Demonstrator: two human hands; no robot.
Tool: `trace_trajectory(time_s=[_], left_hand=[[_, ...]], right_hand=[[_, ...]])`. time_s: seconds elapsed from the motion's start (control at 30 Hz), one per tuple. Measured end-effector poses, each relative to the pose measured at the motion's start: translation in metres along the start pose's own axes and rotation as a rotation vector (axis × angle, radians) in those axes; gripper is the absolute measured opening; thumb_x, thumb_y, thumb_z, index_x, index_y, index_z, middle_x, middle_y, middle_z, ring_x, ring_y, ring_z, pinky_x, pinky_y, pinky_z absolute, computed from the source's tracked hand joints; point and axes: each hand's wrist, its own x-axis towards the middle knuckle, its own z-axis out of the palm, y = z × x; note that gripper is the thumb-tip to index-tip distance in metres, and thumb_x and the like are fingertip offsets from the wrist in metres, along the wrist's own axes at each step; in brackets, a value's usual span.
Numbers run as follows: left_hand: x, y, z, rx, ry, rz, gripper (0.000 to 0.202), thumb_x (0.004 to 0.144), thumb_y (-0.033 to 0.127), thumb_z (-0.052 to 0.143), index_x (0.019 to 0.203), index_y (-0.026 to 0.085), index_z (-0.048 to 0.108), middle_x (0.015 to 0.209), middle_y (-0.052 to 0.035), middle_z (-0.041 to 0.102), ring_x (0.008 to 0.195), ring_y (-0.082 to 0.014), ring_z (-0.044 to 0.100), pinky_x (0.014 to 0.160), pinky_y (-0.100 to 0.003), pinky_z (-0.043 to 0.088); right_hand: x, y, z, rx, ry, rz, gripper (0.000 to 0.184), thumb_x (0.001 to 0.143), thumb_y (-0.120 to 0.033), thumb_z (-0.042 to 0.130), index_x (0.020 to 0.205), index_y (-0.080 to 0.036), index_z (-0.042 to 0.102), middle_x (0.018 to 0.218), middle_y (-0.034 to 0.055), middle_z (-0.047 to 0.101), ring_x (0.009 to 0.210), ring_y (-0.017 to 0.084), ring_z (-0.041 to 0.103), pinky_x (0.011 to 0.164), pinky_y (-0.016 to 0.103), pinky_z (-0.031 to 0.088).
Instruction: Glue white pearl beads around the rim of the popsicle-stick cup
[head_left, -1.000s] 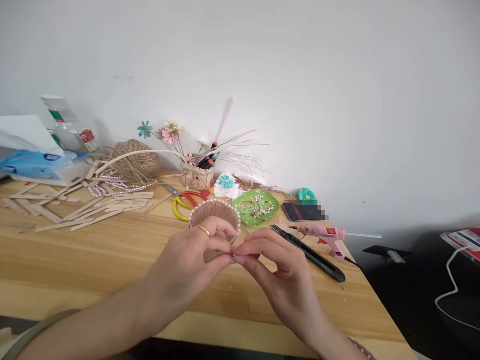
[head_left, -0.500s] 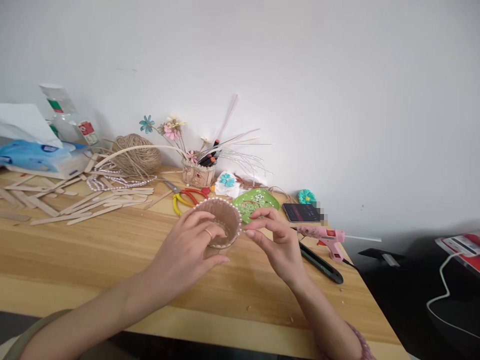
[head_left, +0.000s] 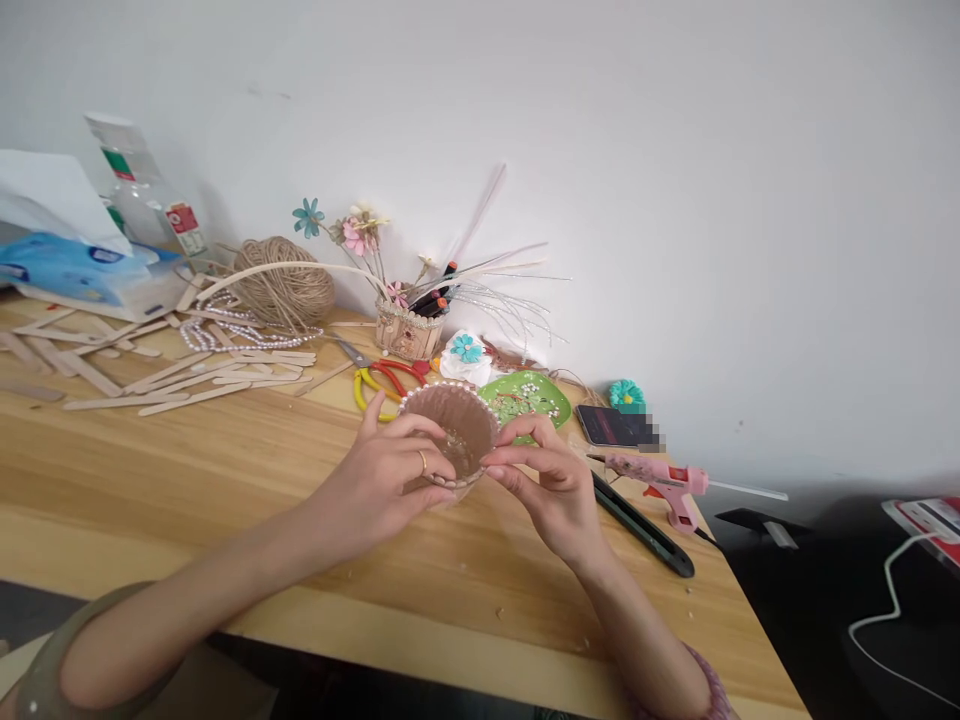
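Cup: a brown cup [head_left: 459, 432] with a row of pearls round its rim sits over the middle of the bench [head_left: 225, 500], between the two hands. It is tipped so that its open mouth faces the camera.
Left hand: the left hand [head_left: 386, 485] curls round the near left side of the cup. Its grip is closed on the wall, the fingers lie over the rim, and there is a ring on one finger.
Right hand: the right hand [head_left: 553, 488] meets the rim on the right. Its grip is a tight pinch of thumb and forefinger on the pearl edge.
Change from half a second ago: the right fingertips were just beside the rim then and now touch it. The cup has tipped further toward the camera.
Change from a second ago: both hands were pinched together in front of the cup, which showed its side rather than its mouth.
Behind the cup: scissors [head_left: 375, 378] and a green plate [head_left: 541, 388].
To the right: a black knife [head_left: 643, 512] and a pink glue gun [head_left: 660, 477], both lying apart from the hands.
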Motion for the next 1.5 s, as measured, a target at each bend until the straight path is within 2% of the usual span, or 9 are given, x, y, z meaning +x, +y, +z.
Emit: trace_trajectory(time_s=[0.27, 0.67, 0.87, 1.17, 1.33, 1.5], left_hand=[[-0.0007, -0.003, 0.0019, -0.012, 0.062, 0.07, 0.01, 0.085, 0.016, 0.064, 0.08, 0.022, 0.071, 0.081, 0.0012, 0.077, 0.099, -0.0203, 0.066, 0.116, -0.057, 0.014], [-0.0012, -0.0038, 0.0027, -0.028, 0.093, 0.052, 0.01, 0.084, 0.017, 0.066, 0.078, 0.023, 0.071, 0.081, 0.0024, 0.077, 0.097, -0.0191, 0.067, 0.117, -0.056, 0.009], [-0.001, -0.0044, 0.0033, -0.021, 0.09, 0.05, 0.011, 0.085, 0.019, 0.065, 0.077, 0.025, 0.071, 0.081, 0.0023, 0.077, 0.096, -0.0192, 0.068, 0.117, -0.058, 0.009], [-0.0011, -0.005, 0.004, -0.026, 0.096, 0.063, 0.008, 0.083, 0.02, 0.068, 0.077, 0.024, 0.071, 0.078, 0.0038, 0.076, 0.094, -0.0187, 0.068, 0.118, -0.059, -0.002], [-0.0015, -0.0067, 0.0042, -0.021, 0.108, 0.093, 0.006, 0.081, 0.017, 0.07, 0.077, 0.022, 0.07, 0.079, 0.0031, 0.077, 0.094, -0.0192, 0.068, 0.118, -0.059, -0.002], [-0.0019, -0.0067, 0.0044, -0.033, 0.119, 0.077, 0.007, 0.08, 0.017, 0.071, 0.077, 0.022, 0.07, 0.077, 0.0042, 0.076, 0.094, -0.019, 0.068, 0.117, -0.058, -0.008]], right_hand=[[-0.0004, 0.0009, 0.0008, -0.163, -0.046, -0.171, 0.021, 0.085, -0.008, 0.065, 0.091, -0.027, 0.072, 0.088, 0.0022, 0.063, 0.088, 0.019, 0.056, 0.082, 0.039, 0.045], [0.0, -0.0032, 0.0003, -0.331, -0.066, -0.299, 0.018, 0.086, -0.007, 0.063, 0.091, -0.023, 0.069, 0.088, 0.0038, 0.062, 0.088, 0.02, 0.056, 0.081, 0.038, 0.046], [-0.0003, -0.004, -0.0003, -0.344, -0.08, -0.306, 0.019, 0.085, -0.005, 0.063, 0.091, -0.023, 0.068, 0.089, 0.0044, 0.062, 0.089, 0.02, 0.056, 0.082, 0.038, 0.047], [-0.0006, -0.0021, -0.0017, -0.332, -0.107, -0.286, 0.021, 0.086, -0.005, 0.062, 0.094, -0.023, 0.068, 0.092, 0.0048, 0.061, 0.092, 0.021, 0.054, 0.083, 0.039, 0.047], [-0.0014, -0.0029, -0.0014, -0.283, -0.106, -0.281, 0.024, 0.086, -0.004, 0.061, 0.097, -0.024, 0.07, 0.093, 0.0045, 0.061, 0.093, 0.02, 0.054, 0.083, 0.038, 0.046], [-0.0024, -0.006, -0.0062, -0.206, -0.035, -0.233, 0.028, 0.087, -0.006, 0.059, 0.1, -0.028, 0.071, 0.093, 0.0022, 0.062, 0.092, 0.019, 0.055, 0.083, 0.036, 0.045]])
